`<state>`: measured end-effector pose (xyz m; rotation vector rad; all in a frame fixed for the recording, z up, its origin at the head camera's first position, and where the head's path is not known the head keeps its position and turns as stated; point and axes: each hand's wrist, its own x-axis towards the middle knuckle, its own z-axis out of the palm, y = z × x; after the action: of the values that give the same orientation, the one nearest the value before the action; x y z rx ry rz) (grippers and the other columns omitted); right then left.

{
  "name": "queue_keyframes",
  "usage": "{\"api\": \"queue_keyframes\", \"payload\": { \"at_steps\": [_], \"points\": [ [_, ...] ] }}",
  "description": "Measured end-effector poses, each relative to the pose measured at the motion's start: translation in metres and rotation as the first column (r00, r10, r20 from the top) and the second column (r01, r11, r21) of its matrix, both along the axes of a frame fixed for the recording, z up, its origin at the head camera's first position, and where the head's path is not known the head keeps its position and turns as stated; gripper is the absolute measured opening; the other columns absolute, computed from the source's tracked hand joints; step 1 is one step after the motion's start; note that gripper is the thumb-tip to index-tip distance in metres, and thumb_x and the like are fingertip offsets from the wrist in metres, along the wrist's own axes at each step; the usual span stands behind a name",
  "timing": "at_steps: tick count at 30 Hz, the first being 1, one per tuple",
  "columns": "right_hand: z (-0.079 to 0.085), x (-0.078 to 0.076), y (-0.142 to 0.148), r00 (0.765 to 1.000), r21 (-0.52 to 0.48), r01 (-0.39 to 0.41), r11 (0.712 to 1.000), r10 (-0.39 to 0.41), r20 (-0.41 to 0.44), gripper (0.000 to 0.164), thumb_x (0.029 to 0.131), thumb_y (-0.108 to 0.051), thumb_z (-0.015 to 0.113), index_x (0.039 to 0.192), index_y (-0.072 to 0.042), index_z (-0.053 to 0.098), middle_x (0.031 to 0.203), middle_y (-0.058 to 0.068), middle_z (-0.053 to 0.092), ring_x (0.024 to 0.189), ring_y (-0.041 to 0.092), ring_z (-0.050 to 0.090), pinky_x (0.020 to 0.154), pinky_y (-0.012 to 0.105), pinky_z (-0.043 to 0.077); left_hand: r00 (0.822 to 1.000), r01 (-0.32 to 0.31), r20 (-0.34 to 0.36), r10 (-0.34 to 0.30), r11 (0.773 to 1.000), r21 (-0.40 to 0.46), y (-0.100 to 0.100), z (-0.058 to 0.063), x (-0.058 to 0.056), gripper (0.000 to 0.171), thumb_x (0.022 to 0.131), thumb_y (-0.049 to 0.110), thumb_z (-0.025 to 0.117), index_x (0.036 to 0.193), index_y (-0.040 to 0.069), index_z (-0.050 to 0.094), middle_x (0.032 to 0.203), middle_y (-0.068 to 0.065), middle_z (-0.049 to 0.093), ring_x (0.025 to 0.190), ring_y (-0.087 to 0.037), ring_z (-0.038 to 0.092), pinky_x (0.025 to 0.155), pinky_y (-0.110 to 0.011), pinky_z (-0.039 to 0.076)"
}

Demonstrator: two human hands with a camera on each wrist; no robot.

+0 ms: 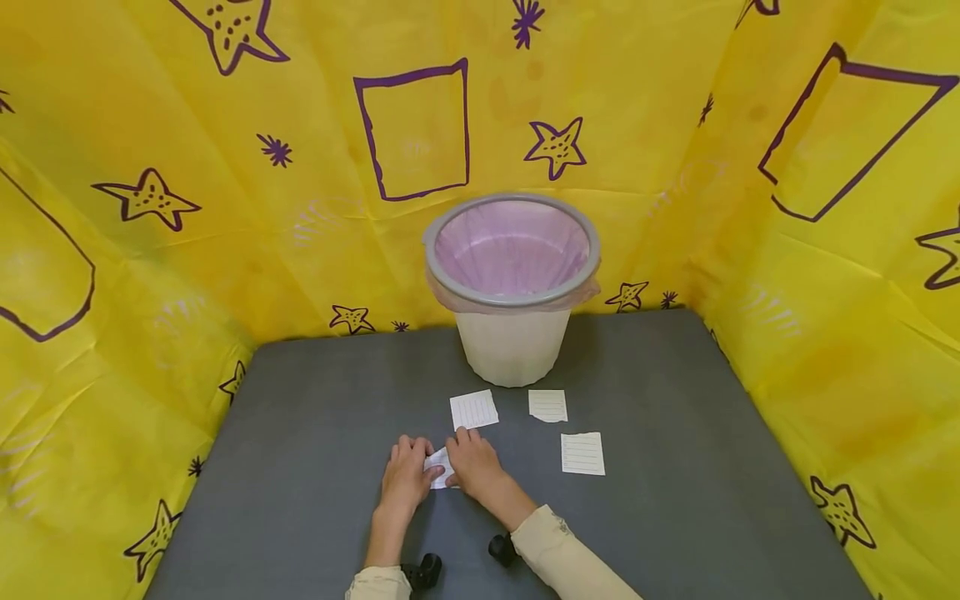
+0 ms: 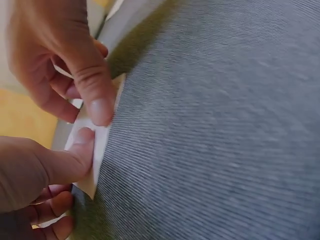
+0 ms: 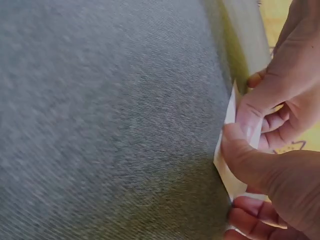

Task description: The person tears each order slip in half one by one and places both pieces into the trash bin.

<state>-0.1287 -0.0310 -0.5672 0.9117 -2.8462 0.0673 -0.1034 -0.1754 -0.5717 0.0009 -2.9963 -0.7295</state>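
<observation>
A small piece of white paper (image 1: 442, 477) lies between my two hands near the middle of the grey surface. With thumb and fingers, my left hand (image 1: 406, 475) pinches its left side. On the right side, the thumb and fingers of my right hand (image 1: 476, 467) grip the same paper. Both thumbs lie on the near face of the paper (image 2: 101, 142) in the left wrist view, close together. The right wrist view shows the paper (image 3: 230, 177) tilted up from the surface. Fingers behind the sheet are partly hidden.
A lined paper slip (image 1: 474, 409) lies just beyond my right hand. Two more, a torn-edged slip (image 1: 548, 405) and another lined slip (image 1: 582, 454), lie to the right. Behind them stands a cream bin (image 1: 513, 346) with a grey rim and pinkish liner. Yellow patterned cloth (image 1: 322, 267) encloses the grey surface (image 1: 322, 417).
</observation>
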Motion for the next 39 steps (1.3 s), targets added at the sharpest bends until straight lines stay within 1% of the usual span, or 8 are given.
{"api": "queue_keyframes", "payload": {
  "at_steps": [3,10,13,17,21,28,34,39],
  "points": [
    [0.000,-0.001,0.001,1.000,-0.014,0.002,1.000,-0.002,-0.022,0.053,0.065,-0.049,0.084,0.096,-0.013,0.061,0.089,0.003,0.053,0.080,0.016,0.050,0.061,0.024,0.045,0.999,0.046,0.009,-0.046,0.999,-0.018,0.002,0.002,0.000,0.030,0.075,0.008,0.080,0.089,0.012,0.054,0.095,-0.007,0.049,0.088,-0.027,0.049,0.068,-0.040,0.040],
    [-0.003,-0.003,0.008,0.986,-0.095,-0.045,0.994,0.029,-0.163,0.010,0.080,-0.020,0.073,0.081,-0.018,0.063,0.083,-0.001,0.055,0.077,0.015,0.051,0.059,0.023,0.038,0.991,0.132,-0.028,-0.131,0.991,0.018,0.008,0.007,0.006,0.031,0.072,0.001,0.078,0.088,0.013,0.055,0.081,0.000,0.061,0.072,-0.019,0.058,0.058,-0.032,0.040],
    [0.003,-0.008,0.014,0.995,-0.232,-0.092,0.968,0.082,-0.053,0.014,0.083,-0.018,0.072,0.081,-0.016,0.059,0.076,-0.003,0.059,0.071,0.014,0.055,0.059,0.023,0.041,0.988,0.156,-0.037,-0.153,0.981,0.115,0.010,0.010,0.005,0.021,0.078,0.006,0.077,0.090,0.012,0.060,0.083,-0.004,0.068,0.075,-0.021,0.063,0.061,-0.033,0.044],
    [0.024,-0.019,0.027,0.977,-0.446,-0.098,0.890,0.172,0.128,0.013,0.086,-0.015,0.069,0.083,-0.013,0.057,0.073,-0.002,0.064,0.067,0.012,0.059,0.059,0.022,0.043,0.986,0.166,-0.038,-0.161,0.949,0.268,0.012,0.018,-0.003,0.013,0.084,0.008,0.073,0.095,0.009,0.066,0.084,-0.005,0.068,0.074,-0.014,0.059,0.064,-0.027,0.045],
    [0.048,-0.028,0.042,0.964,-0.482,-0.101,0.870,0.206,0.169,0.006,0.090,-0.017,0.065,0.086,-0.012,0.064,0.079,-0.001,0.066,0.072,0.012,0.060,0.063,0.024,0.046,0.982,0.176,-0.123,-0.144,0.933,0.314,0.017,0.037,-0.013,0.004,0.089,0.012,0.068,0.092,0.010,0.069,0.074,0.002,0.063,0.065,-0.003,0.050,0.060,-0.020,0.042],
    [0.087,-0.043,0.068,0.976,-0.577,-0.153,0.803,0.214,0.040,0.007,0.089,-0.015,0.068,0.087,-0.009,0.071,0.079,0.001,0.068,0.070,0.012,0.060,0.064,0.022,0.047,0.903,0.297,-0.390,-0.179,0.916,0.268,0.033,0.077,-0.035,0.003,0.087,0.010,0.070,0.089,0.007,0.071,0.080,-0.002,0.072,0.068,-0.009,0.064,0.063,-0.023,0.053],
    [0.103,-0.053,0.082,0.964,-0.672,-0.131,0.728,0.251,0.084,0.009,0.093,-0.014,0.064,0.089,-0.008,0.069,0.079,0.002,0.067,0.066,0.006,0.053,0.063,0.018,0.045,0.830,0.365,-0.513,-0.217,0.908,0.207,0.042,0.097,-0.045,0.005,0.086,0.005,0.071,0.090,0.009,0.072,0.082,-0.003,0.072,0.066,-0.010,0.063,0.059,-0.022,0.051],
    [0.110,-0.058,0.088,0.949,-0.729,-0.071,0.681,0.271,0.161,0.012,0.095,-0.013,0.060,0.088,-0.008,0.068,0.068,0.000,0.058,0.061,0.000,0.042,0.057,0.017,0.038,0.795,0.388,-0.570,-0.207,0.896,0.216,0.049,0.103,-0.049,0.003,0.085,0.005,0.072,0.088,0.006,0.071,0.079,-0.004,0.071,0.063,-0.009,0.059,0.058,-0.019,0.048]
  ]
}}
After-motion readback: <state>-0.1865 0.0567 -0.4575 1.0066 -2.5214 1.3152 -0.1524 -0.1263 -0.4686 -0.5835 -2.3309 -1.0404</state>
